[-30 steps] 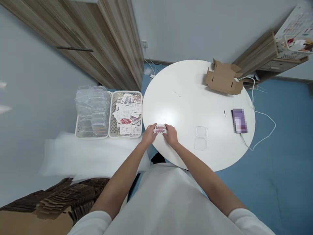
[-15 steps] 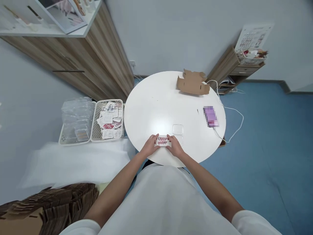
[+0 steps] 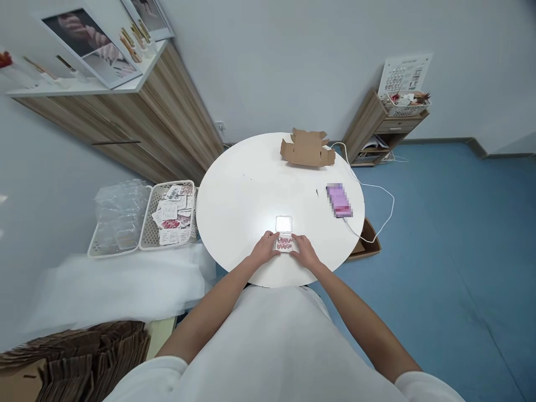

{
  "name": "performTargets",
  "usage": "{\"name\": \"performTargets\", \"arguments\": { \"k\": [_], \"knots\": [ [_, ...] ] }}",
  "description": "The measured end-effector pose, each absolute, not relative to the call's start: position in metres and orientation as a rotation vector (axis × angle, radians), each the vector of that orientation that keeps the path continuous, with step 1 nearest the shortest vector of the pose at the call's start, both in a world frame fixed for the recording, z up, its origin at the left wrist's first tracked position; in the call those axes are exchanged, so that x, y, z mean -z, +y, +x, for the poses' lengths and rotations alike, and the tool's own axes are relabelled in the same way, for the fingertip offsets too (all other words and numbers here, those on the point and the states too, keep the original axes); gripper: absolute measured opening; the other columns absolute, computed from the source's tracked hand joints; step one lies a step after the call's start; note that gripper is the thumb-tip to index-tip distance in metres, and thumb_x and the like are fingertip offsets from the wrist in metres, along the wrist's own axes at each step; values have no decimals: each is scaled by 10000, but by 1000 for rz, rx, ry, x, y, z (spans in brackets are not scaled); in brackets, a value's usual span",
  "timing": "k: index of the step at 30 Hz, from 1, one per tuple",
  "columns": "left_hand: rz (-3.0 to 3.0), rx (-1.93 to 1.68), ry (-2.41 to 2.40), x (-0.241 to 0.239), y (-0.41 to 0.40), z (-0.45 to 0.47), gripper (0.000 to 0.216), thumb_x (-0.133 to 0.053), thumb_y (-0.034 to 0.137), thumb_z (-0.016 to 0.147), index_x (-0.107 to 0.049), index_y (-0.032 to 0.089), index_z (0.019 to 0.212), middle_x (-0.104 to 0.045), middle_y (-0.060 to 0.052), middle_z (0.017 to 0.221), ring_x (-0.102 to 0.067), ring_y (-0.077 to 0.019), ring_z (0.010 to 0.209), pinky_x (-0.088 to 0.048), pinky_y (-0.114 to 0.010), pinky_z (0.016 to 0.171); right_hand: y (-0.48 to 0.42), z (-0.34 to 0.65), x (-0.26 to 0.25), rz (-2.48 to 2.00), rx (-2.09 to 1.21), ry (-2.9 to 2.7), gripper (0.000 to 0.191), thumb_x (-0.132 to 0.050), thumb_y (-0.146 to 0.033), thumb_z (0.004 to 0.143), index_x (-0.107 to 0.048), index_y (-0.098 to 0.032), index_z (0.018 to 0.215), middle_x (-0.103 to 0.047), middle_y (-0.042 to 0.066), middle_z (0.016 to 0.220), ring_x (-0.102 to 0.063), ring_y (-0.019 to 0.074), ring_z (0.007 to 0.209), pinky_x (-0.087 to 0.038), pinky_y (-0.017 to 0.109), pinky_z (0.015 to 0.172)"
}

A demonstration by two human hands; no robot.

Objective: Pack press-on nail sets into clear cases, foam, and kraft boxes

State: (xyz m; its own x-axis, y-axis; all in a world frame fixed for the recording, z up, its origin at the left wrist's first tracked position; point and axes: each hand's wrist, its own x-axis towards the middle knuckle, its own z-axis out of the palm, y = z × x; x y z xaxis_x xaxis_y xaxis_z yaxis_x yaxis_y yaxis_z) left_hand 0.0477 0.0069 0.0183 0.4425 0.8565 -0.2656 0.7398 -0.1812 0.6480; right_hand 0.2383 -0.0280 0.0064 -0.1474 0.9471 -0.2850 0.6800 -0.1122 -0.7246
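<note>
Holds a patterned card (image 3: 285,243) by its ends with the left hand (image 3: 264,249) and right hand (image 3: 306,253), with fingers and thumbs slightly parted around it, at the near half of an open clear case (image 3: 283,224) toward the near edge of the tabletop (image 3: 234,212). Has a cardboard box (image 3: 307,149) by the far edge.

And there's the white card (image 3: 285,243), two reddish-pink rows face up, right over the opened clear case's (image 3: 283,224) near half!
</note>
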Motion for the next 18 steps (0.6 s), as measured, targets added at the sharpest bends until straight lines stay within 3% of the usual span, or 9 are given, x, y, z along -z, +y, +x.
{"name": "performTargets", "arguments": {
  "k": [12, 18],
  "knots": [
    [1800, -169, 1368, -5, 7, 55, 672, -619, 203, 639, -331, 239, 1244, -430, -61, 1029, -516, -171, 817, -414, -286, 718, -15, 236, 6, -1882, -1190, -1865, 635, -557, -189, 672, -326, -231, 1262, -466, 55, 1062, -505, 178, 883, -420, 289, 747],
    [1833, -156, 1351, -2, 6, 56, 711, -588, 210, 665, -260, 240, 1294, -406, -70, 1066, -504, -183, 876, -406, -292, 742, -15, 236, 6, -1890, -1171, -1880, 639, -554, -173, 661, -333, -203, 1260, -467, 65, 1055, -512, 164, 823, -428, 295, 739]
  ]
}}
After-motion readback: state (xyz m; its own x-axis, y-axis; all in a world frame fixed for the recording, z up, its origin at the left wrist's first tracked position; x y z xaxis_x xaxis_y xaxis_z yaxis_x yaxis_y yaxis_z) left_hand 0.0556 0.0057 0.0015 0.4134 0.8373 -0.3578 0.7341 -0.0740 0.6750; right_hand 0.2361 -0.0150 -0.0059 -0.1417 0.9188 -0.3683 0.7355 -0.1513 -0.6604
